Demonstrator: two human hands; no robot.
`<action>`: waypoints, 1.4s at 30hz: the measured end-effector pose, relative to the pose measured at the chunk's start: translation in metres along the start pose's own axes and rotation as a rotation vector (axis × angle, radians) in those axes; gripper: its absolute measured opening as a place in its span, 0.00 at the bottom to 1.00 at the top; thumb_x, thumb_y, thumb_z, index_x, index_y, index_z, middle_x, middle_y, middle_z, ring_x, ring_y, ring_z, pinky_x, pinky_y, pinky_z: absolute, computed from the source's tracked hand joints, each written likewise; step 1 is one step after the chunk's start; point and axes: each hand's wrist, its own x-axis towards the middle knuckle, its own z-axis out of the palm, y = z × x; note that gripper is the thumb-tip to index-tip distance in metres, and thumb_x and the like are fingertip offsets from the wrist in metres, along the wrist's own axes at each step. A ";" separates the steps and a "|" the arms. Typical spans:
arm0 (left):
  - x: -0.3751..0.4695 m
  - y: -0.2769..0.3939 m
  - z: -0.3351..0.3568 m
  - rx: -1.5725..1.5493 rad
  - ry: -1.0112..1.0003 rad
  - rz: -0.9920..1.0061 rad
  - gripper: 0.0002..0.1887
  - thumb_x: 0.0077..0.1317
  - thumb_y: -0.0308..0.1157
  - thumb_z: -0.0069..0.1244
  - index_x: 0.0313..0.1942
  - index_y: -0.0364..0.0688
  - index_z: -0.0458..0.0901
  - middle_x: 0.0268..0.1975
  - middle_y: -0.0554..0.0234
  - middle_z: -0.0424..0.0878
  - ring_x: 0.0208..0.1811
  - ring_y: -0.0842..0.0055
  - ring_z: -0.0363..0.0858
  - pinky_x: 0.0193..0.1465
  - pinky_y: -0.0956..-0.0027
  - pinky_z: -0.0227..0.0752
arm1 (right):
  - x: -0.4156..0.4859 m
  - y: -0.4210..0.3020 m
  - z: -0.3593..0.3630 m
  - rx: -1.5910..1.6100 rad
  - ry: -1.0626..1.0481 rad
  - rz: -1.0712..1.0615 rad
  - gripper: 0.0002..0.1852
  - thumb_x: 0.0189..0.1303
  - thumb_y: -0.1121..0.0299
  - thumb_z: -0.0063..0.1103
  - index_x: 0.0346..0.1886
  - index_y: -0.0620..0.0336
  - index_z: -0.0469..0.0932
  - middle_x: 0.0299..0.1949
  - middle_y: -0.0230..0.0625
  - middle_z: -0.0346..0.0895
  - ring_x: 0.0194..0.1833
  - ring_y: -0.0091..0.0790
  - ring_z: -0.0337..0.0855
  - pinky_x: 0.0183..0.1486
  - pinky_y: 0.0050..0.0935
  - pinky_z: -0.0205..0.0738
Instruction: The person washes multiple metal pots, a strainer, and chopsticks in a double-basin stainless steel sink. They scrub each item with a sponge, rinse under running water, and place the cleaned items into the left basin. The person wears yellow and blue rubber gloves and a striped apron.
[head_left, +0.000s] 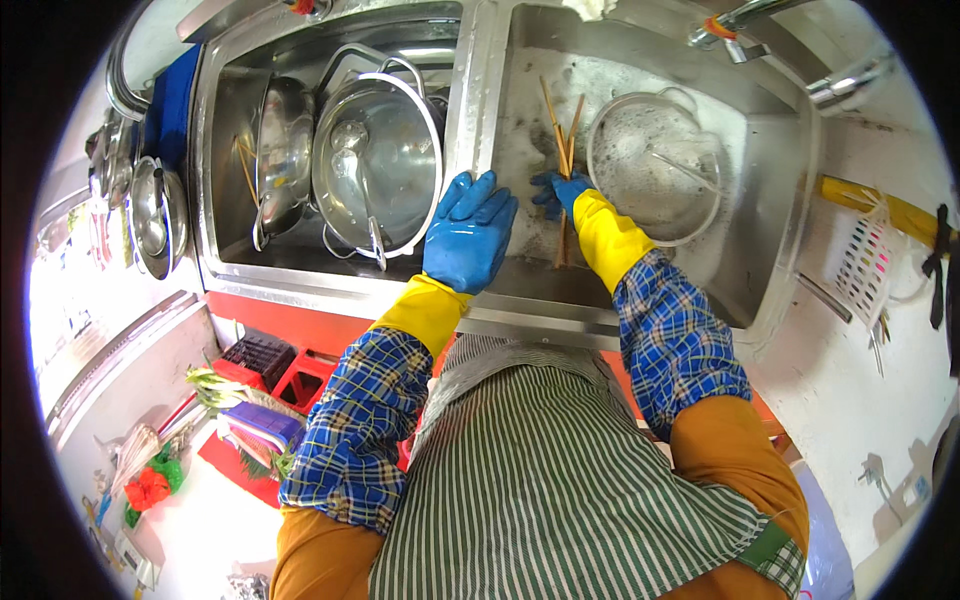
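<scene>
My right hand (572, 195), in a blue and yellow rubber glove, grips a few wooden chopsticks (564, 150) over soapy water in the right sink basin (761, 187). Their upper ends fan apart, and the lower ends point toward me. Just right of that hand, a round metal pot (645, 172) sits in the suds with a thin-handled utensil (684, 172) in it. My left hand (471, 232), gloved alike, is over the divider with its fingers extended and holds nothing visible. Beside it in the left basin, a two-handled steel pot (401, 165) contains a ladle (365, 187).
A steel bowl (285, 157) stands on edge in the left basin, near more chopsticks (246, 169). Faucets (739, 30) reach in from the upper right. Pans (157, 217) hang at the left. A white perforated basket (866, 262) hangs right; red crates (304, 379) are below left.
</scene>
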 end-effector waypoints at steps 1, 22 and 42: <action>0.001 0.000 -0.001 -0.002 0.020 0.017 0.19 0.52 0.30 0.55 0.47 0.43 0.85 0.53 0.60 0.82 0.63 0.60 0.73 0.70 0.48 0.59 | -0.018 -0.012 -0.001 0.039 -0.085 -0.095 0.18 0.74 0.60 0.46 0.52 0.64 0.80 0.41 0.48 0.85 0.46 0.47 0.85 0.41 0.39 0.82; 0.037 0.056 -0.033 -1.544 0.249 -0.853 0.28 0.73 0.48 0.46 0.66 0.40 0.66 0.54 0.56 0.77 0.53 0.72 0.77 0.57 0.71 0.71 | -0.211 -0.071 0.092 0.607 -0.078 -0.583 0.18 0.70 0.55 0.53 0.53 0.57 0.79 0.46 0.41 0.81 0.45 0.40 0.82 0.52 0.38 0.78; 0.077 -0.005 -0.113 -1.804 -0.101 -0.698 0.21 0.73 0.46 0.45 0.40 0.33 0.80 0.39 0.46 0.85 0.37 0.61 0.86 0.45 0.56 0.84 | -0.260 -0.058 0.091 -0.224 -0.221 -0.238 0.15 0.69 0.58 0.55 0.48 0.57 0.80 0.33 0.38 0.83 0.29 0.30 0.83 0.31 0.26 0.78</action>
